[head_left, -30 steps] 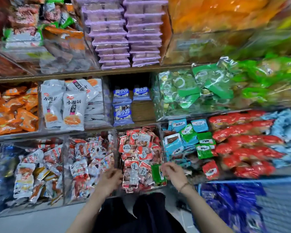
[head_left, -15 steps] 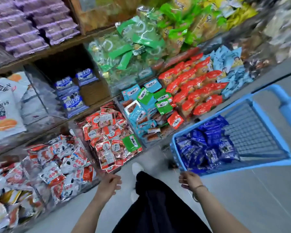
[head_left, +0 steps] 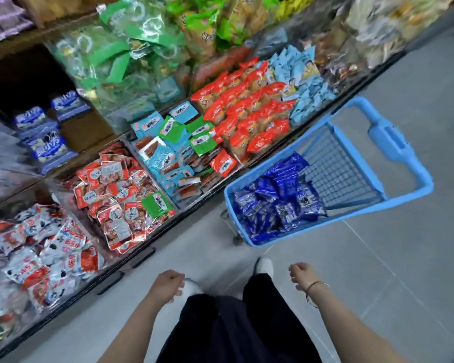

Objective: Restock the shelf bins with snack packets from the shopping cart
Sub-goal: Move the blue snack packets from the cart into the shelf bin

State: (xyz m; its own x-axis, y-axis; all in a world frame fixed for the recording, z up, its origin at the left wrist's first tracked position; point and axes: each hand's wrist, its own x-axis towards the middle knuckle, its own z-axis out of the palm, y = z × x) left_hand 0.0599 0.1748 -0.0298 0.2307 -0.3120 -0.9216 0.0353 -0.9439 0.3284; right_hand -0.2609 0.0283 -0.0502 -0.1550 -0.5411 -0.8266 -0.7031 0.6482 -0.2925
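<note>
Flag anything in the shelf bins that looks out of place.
A lone green packet lies atop the red packets, at the front right of their pile. Matching green packets sit in the next pile to the right, so it looks misfiled.

Shelf bins point(head_left: 131, 179) left, shopping cart point(head_left: 393, 189) right on floor point(head_left: 378, 258); snack packets point(head_left: 275, 200) piled in cart's near-shelf end.
</note>
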